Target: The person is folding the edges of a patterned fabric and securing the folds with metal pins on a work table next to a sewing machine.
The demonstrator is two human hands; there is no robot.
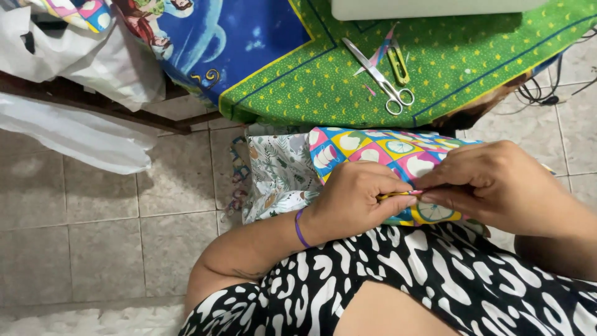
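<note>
Both hands meet over the person's lap, pinching the near edge of a bright patchwork cloth [379, 149] printed with cups and citrus slices. The left hand [354, 199] has thumb and fingers closed narrow on the folded edge; a purple band [300, 229] circles its wrist. The right hand [491, 183] grips the same edge just beside it, fingertips touching those of the left. Whether a pin or needle sits between them cannot be told.

The cloth lies on the lap, just below the bench's near edge, partly over a pale leaf-print fabric [277, 177] that hangs to its left toward the tiled floor [106, 230]. The person wears a black-and-white patterned dress [435, 280].

On the bench [472, 56], covered in green starred cloth, scissors [379, 78] lie near the front edge, touching yellow-green snips [398, 62]. A blue picture print [224, 37] covers the bench's left end. White plastic bags [74, 81] sit at far left.
</note>
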